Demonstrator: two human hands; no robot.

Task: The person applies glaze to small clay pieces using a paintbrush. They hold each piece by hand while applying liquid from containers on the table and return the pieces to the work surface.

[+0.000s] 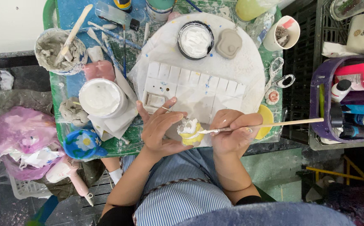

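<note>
Left hand [162, 133] is curled around a little yellow clay figure [190, 132], holding it up just over the desk [119, 147] edge. Right hand [232, 130] pinches a thin paintbrush [270, 124], its tip touching the white top. Small, slow dabs look best, near the white paint tray [190, 86]

Palette [190, 83] on round board [249, 62], tub [101, 98] left, scissors [279, 75] right

Your left hand [162, 133] cradles a small yellow clay figure [190, 132] while your right hand [231, 133] holds a paintbrush [270, 124], its tip touching the figure's white-coated top. A white palette [190, 88] lies just beyond both hands.
</note>
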